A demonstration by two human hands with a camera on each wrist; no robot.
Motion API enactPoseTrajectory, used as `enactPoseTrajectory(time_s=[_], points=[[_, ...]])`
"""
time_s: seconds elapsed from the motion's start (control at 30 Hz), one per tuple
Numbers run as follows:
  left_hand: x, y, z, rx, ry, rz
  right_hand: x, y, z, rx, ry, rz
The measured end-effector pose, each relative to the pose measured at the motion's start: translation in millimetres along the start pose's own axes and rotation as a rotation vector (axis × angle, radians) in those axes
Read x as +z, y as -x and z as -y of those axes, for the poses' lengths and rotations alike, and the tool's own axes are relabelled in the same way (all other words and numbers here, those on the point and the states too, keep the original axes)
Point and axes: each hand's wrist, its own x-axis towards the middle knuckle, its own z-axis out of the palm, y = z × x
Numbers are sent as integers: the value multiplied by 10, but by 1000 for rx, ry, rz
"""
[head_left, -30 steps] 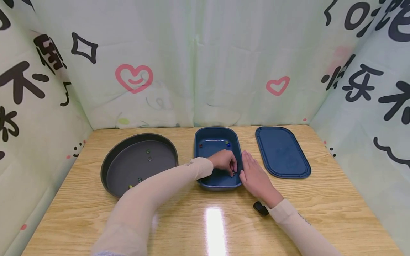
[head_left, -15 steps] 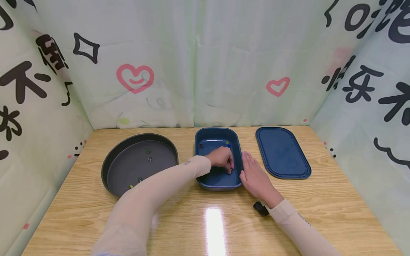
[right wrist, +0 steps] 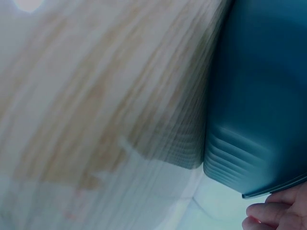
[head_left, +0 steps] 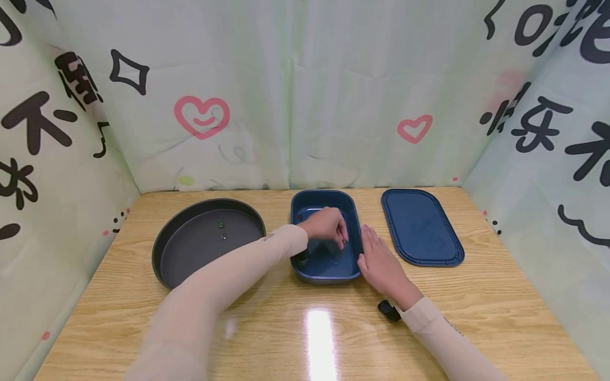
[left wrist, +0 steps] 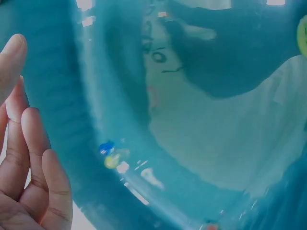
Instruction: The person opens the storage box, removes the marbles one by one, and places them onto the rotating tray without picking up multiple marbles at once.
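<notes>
My left hand (head_left: 326, 224) is inside a blue rectangular container (head_left: 325, 276), its thumb and fingertips pinching a small glass marble (head_left: 345, 242) above the floor. A dark red marble (head_left: 299, 217) lies at the container's far left. In the left wrist view, a blue marble (left wrist: 106, 147) and a yellow marble (left wrist: 112, 161) lie together along the container's edge; the held marble does not show there. My right hand (head_left: 384, 265) rests with straight fingers against the container's right outer side, near the rim.
A round dark grey pan (head_left: 200, 248) stands on the left, with a green marble (head_left: 221, 225) and a clear marble (head_left: 224, 236) inside; my left forearm covers its near right part. A blue lid (head_left: 421, 227) lies flat on the right of the wooden table (head_left: 467, 307).
My left hand has moved away from me and slightly left inside the container, carrying the marble. Its forearm now covers the pan's nearer marbles. My right hand stays in place.
</notes>
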Motion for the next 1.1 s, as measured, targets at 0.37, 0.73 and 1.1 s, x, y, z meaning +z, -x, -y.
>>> enactPoseTrajectory(time_s=[0.37,0.73,1.1], points=[[-276,292,-72,60,25,-79,-21,5,22,9,4,9],[-485,709,1,63,133,-199,-13,17,21,6,-7,13],[-718,1190,254,35,214,-341,2,6,10,0,-6,9]])
